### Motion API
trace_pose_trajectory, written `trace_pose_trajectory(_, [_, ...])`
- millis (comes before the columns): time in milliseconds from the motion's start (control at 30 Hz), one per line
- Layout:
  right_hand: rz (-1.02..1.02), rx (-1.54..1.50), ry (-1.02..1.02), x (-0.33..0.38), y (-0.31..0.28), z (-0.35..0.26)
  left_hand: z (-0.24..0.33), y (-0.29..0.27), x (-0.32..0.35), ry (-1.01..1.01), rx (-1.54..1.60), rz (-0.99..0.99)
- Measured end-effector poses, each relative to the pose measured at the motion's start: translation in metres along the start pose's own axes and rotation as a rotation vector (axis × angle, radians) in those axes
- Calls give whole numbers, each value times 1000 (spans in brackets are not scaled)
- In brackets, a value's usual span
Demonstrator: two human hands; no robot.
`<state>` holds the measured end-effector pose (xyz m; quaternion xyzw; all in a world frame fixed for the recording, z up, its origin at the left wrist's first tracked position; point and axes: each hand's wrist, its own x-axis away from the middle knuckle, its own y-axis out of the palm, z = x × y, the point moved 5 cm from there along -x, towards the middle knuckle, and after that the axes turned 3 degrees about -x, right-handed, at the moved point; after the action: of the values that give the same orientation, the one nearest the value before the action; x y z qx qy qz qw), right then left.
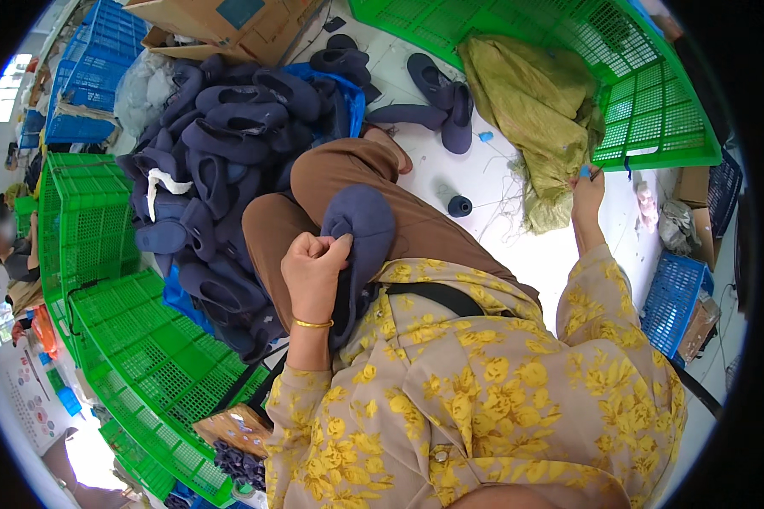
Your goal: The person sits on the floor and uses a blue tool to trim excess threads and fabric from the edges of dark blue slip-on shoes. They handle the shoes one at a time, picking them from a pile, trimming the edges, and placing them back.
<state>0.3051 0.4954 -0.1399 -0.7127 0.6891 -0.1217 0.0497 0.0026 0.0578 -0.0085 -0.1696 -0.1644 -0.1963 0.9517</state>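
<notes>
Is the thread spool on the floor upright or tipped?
Upright. The dark thread spool stands on its wider base on the white floor, its narrower top pointing up, loose thread trailing beside it.

A pale floor carries everything. On it lie a pile of navy slipper uppers, a few loose ones, a dark thread spool, a crumpled olive sack, green plastic crates, blue crates and cardboard boxes.

Matt navy felt-like cloth slipper upper; heap of matching soft navy uppers; glossy green plastic lattice crates; coarse olive woven sack; smooth pale floor.
</notes>
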Motion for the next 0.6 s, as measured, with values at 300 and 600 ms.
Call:
trace_pose_trajectory(300, [-18,1008,-768,-36,-50,-47,16,10,5,153,-508,171])
trace_pose_trajectory(600, [-438,597,-346,28,44,-13,-2,-2,8,120,-203,-13])
